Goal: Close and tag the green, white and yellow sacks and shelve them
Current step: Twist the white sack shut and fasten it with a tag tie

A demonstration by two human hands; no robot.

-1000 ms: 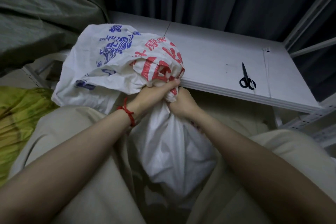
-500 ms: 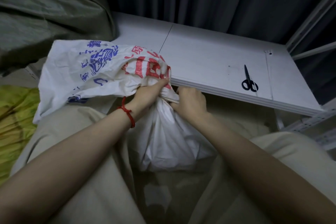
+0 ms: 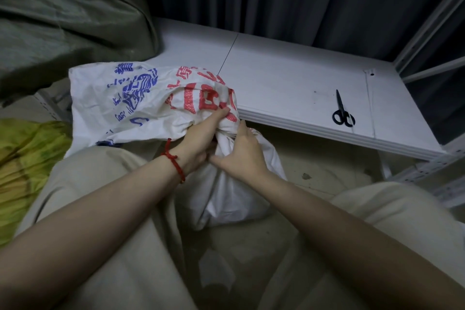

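Note:
A white sack (image 3: 234,196) with blue and red print stands on the floor between my knees. Its loose printed top (image 3: 141,98) flops to the left over the shelf board's edge. My left hand (image 3: 201,138), with a red string on the wrist, grips the bunched neck of the sack. My right hand (image 3: 241,153) holds the same neck from the right side, fingers wrapped on the cloth. A green sack (image 3: 65,25) fills the upper left. Part of a yellow sack (image 3: 25,163) lies at the left edge.
A white shelf board (image 3: 297,78) lies just beyond the sack, with black scissors (image 3: 342,113) near its right end. White metal shelf uprights (image 3: 427,33) stand at the right. Dark curtains hang behind. My knees in beige trousers flank the sack.
The sack's printed top has dropped lower and spread to the left. Both hands have kept hold of the neck and shifted down slightly, with the right hand turned more over the cloth.

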